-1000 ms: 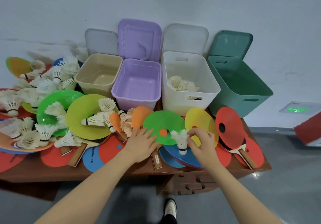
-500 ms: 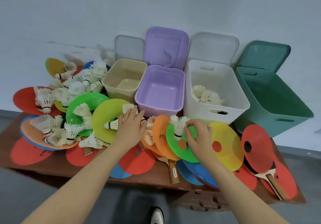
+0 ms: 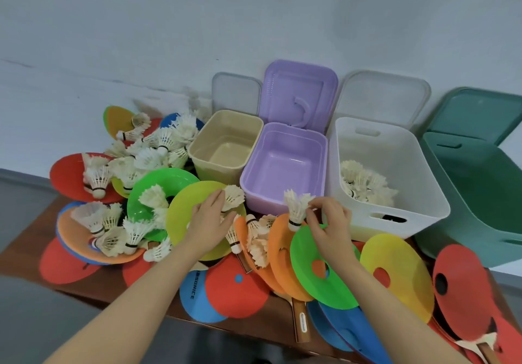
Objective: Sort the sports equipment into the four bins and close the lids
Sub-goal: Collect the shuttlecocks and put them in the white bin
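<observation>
Four open bins stand along the wall: beige (image 3: 197, 153), purple (image 3: 320, 171), white (image 3: 440, 202) and green (image 3: 440, 165). The white bin holds several shuttlecocks (image 3: 364, 184). My right hand (image 3: 330, 222) pinches a white shuttlecock (image 3: 295, 208) in front of the purple bin. My left hand (image 3: 210, 223) lies over a yellow-green disc (image 3: 186, 214) and its fingers close on another shuttlecock (image 3: 233, 197). More shuttlecocks (image 3: 113, 228), flat coloured discs and table tennis paddles cover the wooden table (image 3: 268, 321).
Each bin's lid leans on the wall behind it, the purple lid (image 3: 299, 92) tallest. A red paddle (image 3: 463, 296) lies at the table's right end. Orange discs (image 3: 282, 253), a green disc (image 3: 322, 267) and a yellow disc (image 3: 395, 273) overlap under my right hand.
My right hand lifted its shuttlecock off the discs and carried it up towards the bins. My left hand slid left from the orange discs onto the yellow-green disc and took hold of a shuttlecock.
</observation>
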The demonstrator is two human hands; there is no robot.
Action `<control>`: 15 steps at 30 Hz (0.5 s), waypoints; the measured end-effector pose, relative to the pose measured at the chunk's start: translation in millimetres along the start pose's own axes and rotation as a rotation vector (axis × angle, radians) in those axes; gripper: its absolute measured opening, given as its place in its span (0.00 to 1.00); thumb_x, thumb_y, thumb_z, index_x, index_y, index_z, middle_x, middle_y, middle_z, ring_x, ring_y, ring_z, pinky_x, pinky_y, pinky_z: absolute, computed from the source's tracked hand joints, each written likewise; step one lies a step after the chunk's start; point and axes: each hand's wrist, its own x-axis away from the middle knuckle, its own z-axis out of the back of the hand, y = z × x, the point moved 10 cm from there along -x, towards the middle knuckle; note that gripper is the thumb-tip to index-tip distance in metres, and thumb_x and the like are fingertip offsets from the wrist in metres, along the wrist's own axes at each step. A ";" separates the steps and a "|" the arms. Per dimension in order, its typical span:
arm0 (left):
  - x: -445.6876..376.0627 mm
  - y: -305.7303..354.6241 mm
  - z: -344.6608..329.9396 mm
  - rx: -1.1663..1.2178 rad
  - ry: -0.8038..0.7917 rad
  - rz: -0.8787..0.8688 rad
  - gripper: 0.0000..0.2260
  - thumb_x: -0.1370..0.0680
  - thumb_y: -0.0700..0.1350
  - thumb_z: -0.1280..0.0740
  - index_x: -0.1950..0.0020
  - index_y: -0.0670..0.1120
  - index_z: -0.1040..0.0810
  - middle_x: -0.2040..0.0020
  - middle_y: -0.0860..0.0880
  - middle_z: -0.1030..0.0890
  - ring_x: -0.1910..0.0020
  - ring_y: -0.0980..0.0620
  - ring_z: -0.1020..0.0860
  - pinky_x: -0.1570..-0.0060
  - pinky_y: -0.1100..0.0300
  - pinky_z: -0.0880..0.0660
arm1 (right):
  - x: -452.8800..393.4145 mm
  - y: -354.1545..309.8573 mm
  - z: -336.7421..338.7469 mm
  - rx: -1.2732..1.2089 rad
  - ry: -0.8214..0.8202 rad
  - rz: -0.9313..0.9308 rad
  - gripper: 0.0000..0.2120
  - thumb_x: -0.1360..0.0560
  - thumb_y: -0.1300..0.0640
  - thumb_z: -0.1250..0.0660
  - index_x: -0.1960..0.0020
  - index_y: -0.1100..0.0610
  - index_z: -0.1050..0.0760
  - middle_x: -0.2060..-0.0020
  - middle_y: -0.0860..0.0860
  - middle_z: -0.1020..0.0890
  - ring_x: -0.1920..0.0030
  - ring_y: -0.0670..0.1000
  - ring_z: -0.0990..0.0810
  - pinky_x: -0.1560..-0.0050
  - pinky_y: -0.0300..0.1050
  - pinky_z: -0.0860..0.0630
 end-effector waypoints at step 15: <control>-23.4 -21.5 -32.7 -0.089 -0.153 -0.024 0.14 0.21 0.48 0.38 0.36 0.51 0.26 0.29 0.47 0.33 0.30 0.48 0.34 0.35 0.52 0.39 | -25.6 -0.1 -12.9 -0.043 -0.033 -0.036 0.05 0.28 0.58 0.38 0.57 0.48 0.30 0.60 0.41 0.24 0.56 0.45 0.26 0.46 0.30 0.43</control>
